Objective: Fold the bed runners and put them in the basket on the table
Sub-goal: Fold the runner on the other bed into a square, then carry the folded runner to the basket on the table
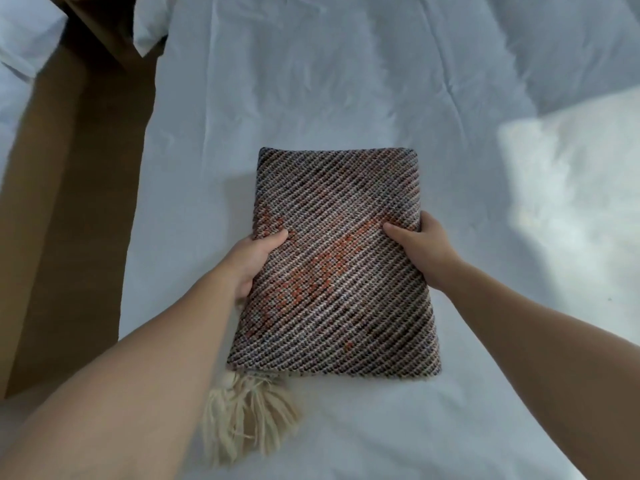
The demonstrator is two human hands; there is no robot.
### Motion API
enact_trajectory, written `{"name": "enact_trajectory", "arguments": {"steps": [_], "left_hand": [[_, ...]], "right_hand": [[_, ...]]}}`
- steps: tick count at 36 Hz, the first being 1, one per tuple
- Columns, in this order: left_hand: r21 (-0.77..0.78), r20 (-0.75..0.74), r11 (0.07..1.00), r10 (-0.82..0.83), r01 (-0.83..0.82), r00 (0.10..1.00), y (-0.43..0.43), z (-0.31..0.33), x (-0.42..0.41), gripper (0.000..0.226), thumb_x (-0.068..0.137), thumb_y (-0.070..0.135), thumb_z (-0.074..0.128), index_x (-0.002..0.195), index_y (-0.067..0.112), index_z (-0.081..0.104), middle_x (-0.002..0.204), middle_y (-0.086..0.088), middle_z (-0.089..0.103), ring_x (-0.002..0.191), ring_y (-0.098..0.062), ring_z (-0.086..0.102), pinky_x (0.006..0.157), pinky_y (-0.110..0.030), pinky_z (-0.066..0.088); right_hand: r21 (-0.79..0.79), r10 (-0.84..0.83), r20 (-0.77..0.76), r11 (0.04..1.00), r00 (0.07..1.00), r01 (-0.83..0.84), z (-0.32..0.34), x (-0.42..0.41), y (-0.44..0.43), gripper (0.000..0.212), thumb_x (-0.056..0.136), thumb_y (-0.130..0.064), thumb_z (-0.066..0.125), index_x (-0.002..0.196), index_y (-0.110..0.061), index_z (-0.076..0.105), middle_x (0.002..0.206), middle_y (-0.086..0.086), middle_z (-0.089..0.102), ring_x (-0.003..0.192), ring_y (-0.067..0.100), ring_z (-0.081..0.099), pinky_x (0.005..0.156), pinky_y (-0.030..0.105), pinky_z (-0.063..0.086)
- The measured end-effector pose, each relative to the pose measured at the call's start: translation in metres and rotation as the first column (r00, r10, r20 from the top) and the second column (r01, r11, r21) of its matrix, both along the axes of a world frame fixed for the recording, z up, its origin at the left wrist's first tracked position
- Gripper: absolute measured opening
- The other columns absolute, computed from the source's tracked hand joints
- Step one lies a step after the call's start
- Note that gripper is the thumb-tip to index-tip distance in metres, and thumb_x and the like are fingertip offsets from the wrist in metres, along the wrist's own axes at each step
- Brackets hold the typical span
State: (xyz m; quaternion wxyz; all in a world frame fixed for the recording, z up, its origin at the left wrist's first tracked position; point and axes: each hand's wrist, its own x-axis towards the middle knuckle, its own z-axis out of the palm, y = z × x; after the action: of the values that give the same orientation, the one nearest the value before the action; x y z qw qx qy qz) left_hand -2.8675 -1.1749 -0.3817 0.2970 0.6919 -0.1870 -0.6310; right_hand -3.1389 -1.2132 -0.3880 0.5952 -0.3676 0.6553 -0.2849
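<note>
Runner first: it lies folded into a thick rectangle on the white sheet, flat between your two hands, with its long edges running away from you. The weave is coarse, dark and pale with an orange patch across the middle. Judging by the stacked layers, it will feel soft and bulky with some weight, floppy at the ends rather than stiff, and not slippery. Nothing about it looks fragile.

Your left hand clamps the left edge, thumb on top and pressing into the weave; the fingers go under the fold and are hidden there. Your right hand does the same on the right edge, thumb on top, fingers tucked out of sight beneath. Both hands are closed on the runner about midway along its length.

That grip suits a lift, I think: held at mid-length, the near and far ends should sag evenly. If the layers start to slide, move your fingers further under.

The cream tassel spills out from the near edge, below your left wrist, and hangs loose on the sheet. It could snag or drag, so watch it as you carry.

No basket or table shows here.
</note>
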Motion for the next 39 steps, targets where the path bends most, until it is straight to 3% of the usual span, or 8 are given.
{"name": "enact_trajectory", "arguments": {"steps": [3, 6, 10, 14, 22, 31, 37, 39], "left_hand": [[-0.060, 0.083, 0.998, 0.007, -0.002, 0.997, 0.001, 0.003, -0.003, 0.041, 0.084, 0.026, 0.073, 0.121, 0.014, 0.059, 0.104, -0.008, 0.070, 0.091, -0.026, 0.068, 0.081, -0.037, 0.054], [-0.119, 0.131, 0.993, -0.009, 0.024, 0.991, 0.003, 0.009, -0.005, 0.048, 0.083, 0.027, 0.075, 0.125, 0.015, 0.056, 0.115, -0.008, 0.068, 0.101, -0.029, 0.066, 0.097, -0.049, 0.049], [-0.194, 0.165, 0.974, -0.085, 0.117, 0.983, 0.002, 0.035, -0.013, 0.027, 0.087, 0.024, 0.070, 0.112, 0.026, 0.061, 0.117, -0.005, 0.068, 0.105, -0.028, 0.065, 0.099, -0.051, 0.048], [-0.267, 0.180, 0.943, -0.156, 0.201, 0.971, -0.003, 0.084, -0.032, 0.018, 0.089, 0.023, 0.069, 0.104, 0.030, 0.061, 0.114, -0.003, 0.069, 0.104, -0.026, 0.066, 0.098, -0.049, 0.049], [-0.423, 0.175, 0.846, -0.276, 0.325, 0.945, -0.011, 0.211, -0.123, 0.022, 0.091, 0.024, 0.065, 0.112, 0.024, 0.058, 0.110, 0.002, 0.067, 0.102, -0.022, 0.065, 0.095, -0.045, 0.051], [-0.521, 0.209, 0.664, -0.511, 0.537, 0.834, 0.033, 0.359, -0.271, 0.024, 0.091, 0.028, 0.064, 0.114, 0.023, 0.060, 0.115, -0.002, 0.067, 0.104, -0.023, 0.064, 0.097, -0.046, 0.050], [-0.583, 0.215, 0.519, -0.643, 0.625, 0.735, 0.083, 0.418, -0.375, 0.029, 0.091, 0.028, 0.064, 0.118, 0.017, 0.062, 0.111, -0.003, 0.069, 0.100, -0.024, 0.067, 0.093, -0.047, 0.053], [-0.596, 0.219, 0.477, -0.678, 0.646, 0.702, 0.102, 0.427, -0.410, 0.033, 0.088, 0.031, 0.067, 0.118, 0.017, 0.063, 0.109, -0.002, 0.071, 0.099, -0.023, 0.068, 0.093, -0.047, 0.053]], "right_hand": [[-0.053, 0.003, -0.022, 0.999, 1.000, -0.004, 0.007, 0.000, 0.002, 0.040, 0.086, -0.020, 0.070, 0.124, -0.015, 0.056, 0.108, 0.000, 0.067, 0.094, 0.017, 0.065, 0.087, 0.037, 0.053], [-0.084, 0.001, -0.017, 0.996, 1.000, -0.002, 0.020, 0.001, 0.004, 0.030, 0.088, -0.016, 0.068, 0.115, -0.018, 0.057, 0.104, -0.001, 0.067, 0.094, 0.018, 0.066, 0.086, 0.037, 0.053], [-0.110, -0.033, -0.002, 0.993, 0.999, 0.033, 0.045, -0.004, 0.011, 0.026, 0.088, -0.012, 0.067, 0.111, -0.021, 0.057, 0.097, -0.005, 0.068, 0.088, 0.013, 0.066, 0.077, 0.031, 0.053], [-0.141, -0.089, 0.006, 0.986, 0.996, 0.089, 0.089, -0.023, 0.023, 0.027, 0.089, -0.014, 0.066, 0.113, -0.023, 0.056, 0.097, -0.007, 0.067, 0.085, 0.009, 0.066, 0.072, 0.026, 0.051], [-0.278, -0.281, -0.015, 0.923, 0.960, 0.266, 0.226, -0.112, 0.063, 0.030, 0.087, -0.016, 0.068, 0.114, -0.024, 0.058, 0.103, -0.005, 0.069, 0.092, 0.015, 0.067, 0.083, 0.035, 0.054], [-0.382, -0.533, 0.013, 0.779, 0.846, 0.497, 0.375, -0.243, 0.173, 0.029, 0.087, -0.011, 0.068, 0.114, -0.018, 0.060, 0.103, 0.000, 0.070, 0.091, 0.017, 0.068, 0.083, 0.036, 0.054], [-0.431, -0.657, 0.077, 0.656, 0.750, 0.619, 0.430, -0.328, 0.266, 0.028, 0.087, -0.009, 0.068, 0.112, -0.017, 0.060, 0.101, 0.002, 0.071, 0.086, 0.016, 0.070, 0.072, 0.029, 0.055], [-0.456, -0.685, 0.083, 0.620, 0.724, 0.639, 0.440, -0.358, 0.299, 0.028, 0.085, -0.011, 0.070, 0.110, -0.021, 0.061, 0.105, 0.003, 0.071, 0.091, 0.018, 0.070, 0.076, 0.032, 0.055]]}}
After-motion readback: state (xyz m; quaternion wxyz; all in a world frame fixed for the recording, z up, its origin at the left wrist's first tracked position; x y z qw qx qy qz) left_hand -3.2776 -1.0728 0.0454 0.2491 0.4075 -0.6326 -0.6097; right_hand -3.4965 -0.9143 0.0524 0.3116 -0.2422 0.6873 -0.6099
